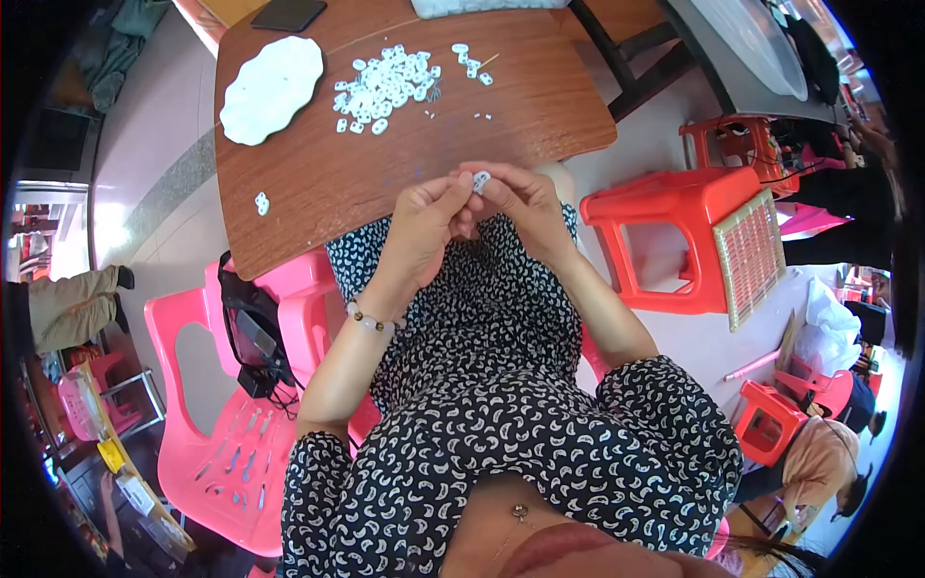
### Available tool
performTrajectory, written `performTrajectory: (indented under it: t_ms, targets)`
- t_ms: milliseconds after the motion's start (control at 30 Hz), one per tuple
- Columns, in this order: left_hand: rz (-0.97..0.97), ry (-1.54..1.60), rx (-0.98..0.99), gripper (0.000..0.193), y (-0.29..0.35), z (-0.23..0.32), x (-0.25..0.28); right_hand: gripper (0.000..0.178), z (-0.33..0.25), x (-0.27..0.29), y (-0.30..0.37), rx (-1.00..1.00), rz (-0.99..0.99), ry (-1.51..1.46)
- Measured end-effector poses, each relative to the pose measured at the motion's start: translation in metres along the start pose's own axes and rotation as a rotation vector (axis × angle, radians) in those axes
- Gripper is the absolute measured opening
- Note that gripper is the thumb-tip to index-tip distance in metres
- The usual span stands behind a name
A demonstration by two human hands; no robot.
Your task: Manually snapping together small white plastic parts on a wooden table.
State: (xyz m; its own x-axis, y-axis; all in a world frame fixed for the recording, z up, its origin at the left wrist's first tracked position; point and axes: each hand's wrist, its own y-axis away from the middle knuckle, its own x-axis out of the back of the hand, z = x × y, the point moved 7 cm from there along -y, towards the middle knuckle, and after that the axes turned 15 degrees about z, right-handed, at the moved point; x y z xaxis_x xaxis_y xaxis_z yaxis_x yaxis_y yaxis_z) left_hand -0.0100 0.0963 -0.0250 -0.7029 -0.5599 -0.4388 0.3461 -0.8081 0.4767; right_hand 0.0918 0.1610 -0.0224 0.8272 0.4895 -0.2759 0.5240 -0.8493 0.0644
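Both hands are meeting just above the near edge of the brown wooden table [405, 164]: my left hand [419, 231] and right hand [525, 207] are pinching one small white oval plastic piece [481, 180] between fingertips. Most seems left, judging by the untouched heap of white pieces [385, 87] lying farther out. Beside it, the white scalloped dish [271, 89] is holding nothing I can make out.
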Motion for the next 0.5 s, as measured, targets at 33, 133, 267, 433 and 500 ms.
performTrajectory:
  t_ms: [33,133,267,433,500]
  targets:
    - [-0.010,0.003,0.016,0.029,-0.001,-0.001,0.002,0.030,-0.002,0.001,-0.002,0.036,0.039,0.025]
    - [-0.025,-0.012,0.010,0.028,-0.006,0.003,0.003,0.024,-0.022,0.002,-0.012,0.339,0.056,0.337]
    - [0.194,-0.440,-0.476,0.021,-0.028,0.040,0.039,0.021,-0.059,-0.005,-0.039,0.273,0.182,0.343]
    - [0.370,-0.554,-0.885,0.021,-0.055,0.068,0.086,0.035,-0.136,-0.007,-0.120,0.670,0.300,0.694]
    - [0.380,-0.511,-0.837,0.021,-0.057,0.068,0.094,0.033,-0.163,-0.017,-0.166,0.757,0.299,0.921]
